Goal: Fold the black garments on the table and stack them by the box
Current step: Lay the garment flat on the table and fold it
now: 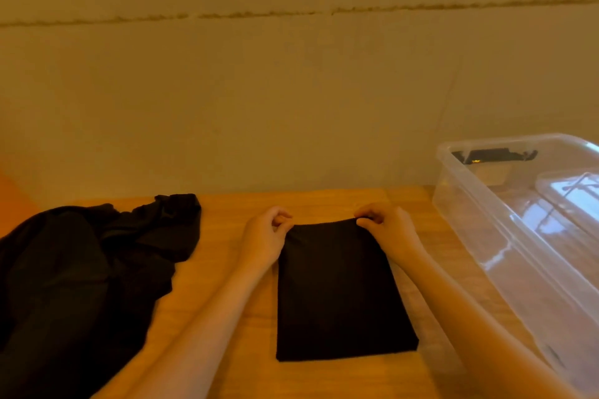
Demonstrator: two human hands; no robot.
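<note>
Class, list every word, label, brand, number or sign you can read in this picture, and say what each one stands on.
None can be read.
The clear plastic box has a black clip with a small yellowish mark, too small and blurred to read.
The folded black garment and the black pile show no label.

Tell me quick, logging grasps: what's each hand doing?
Left hand: pinching the folded black garment at its far left corner.
Right hand: pinching its far right corner.

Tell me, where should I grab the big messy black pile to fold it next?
Probably grab the bunched corner at the back of the crumpled black pile, reaching from the right. That corner sticks up, and it lies nearest the left hand.
</note>
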